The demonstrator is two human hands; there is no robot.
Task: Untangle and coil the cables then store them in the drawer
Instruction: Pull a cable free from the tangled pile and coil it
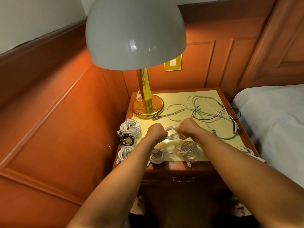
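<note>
- Both hands meet over the middle of the nightstand top (pixel 210 94): the left hand (pixel 156 132) and the right hand (pixel 189 129) each grip one side of a small white cable coil (pixel 171 133), fingers curled round it.
- Finished white coils lie around them: one at the left edge (pixel 130 127), one at the front left corner (pixel 125 152), two near the front edge (pixel 158 155) (pixel 189 150), one at the right (pixel 246 150).
- A black coil (pixel 126 139) sits between the two left ones.
- Loose mint-green cables (pixel 213 116) and a thin black cable (pixel 230 112) sprawl tangled behind the hands.
- A brass lamp (pixel 144 96) crowds the back left corner.
- The drawer (pixel 183 178) below is closed; a bed (pixel 271 112) adjoins the right.
</note>
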